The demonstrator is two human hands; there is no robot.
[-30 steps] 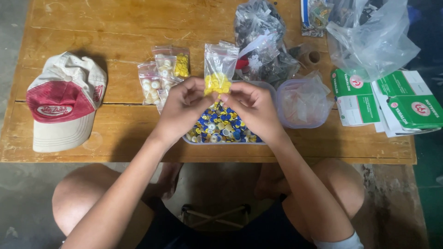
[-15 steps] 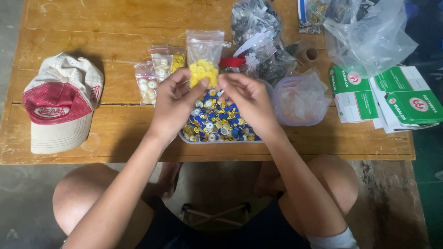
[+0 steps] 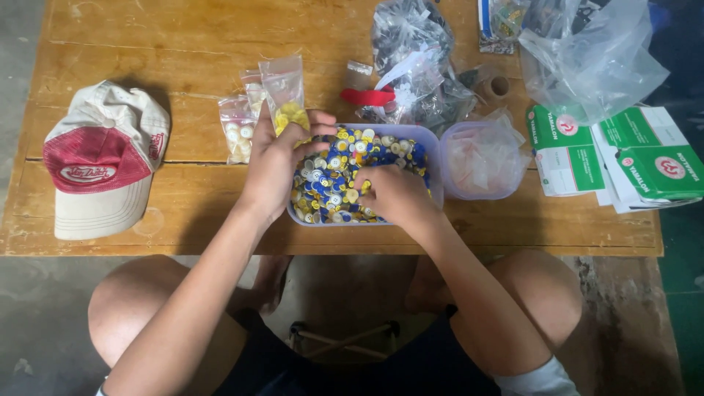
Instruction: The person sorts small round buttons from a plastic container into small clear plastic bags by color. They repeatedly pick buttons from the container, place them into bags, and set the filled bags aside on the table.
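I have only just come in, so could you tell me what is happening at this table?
A person seated at a wooden table is handling buttons. Their left hand holds up a small clear bag with yellow buttons in its bottom. Their right hand reaches into a clear tub full of blue, yellow and white buttons. More small filled bags lie beside the held one. A red and white cap lies at the table's left end, green and white boxes at the right.
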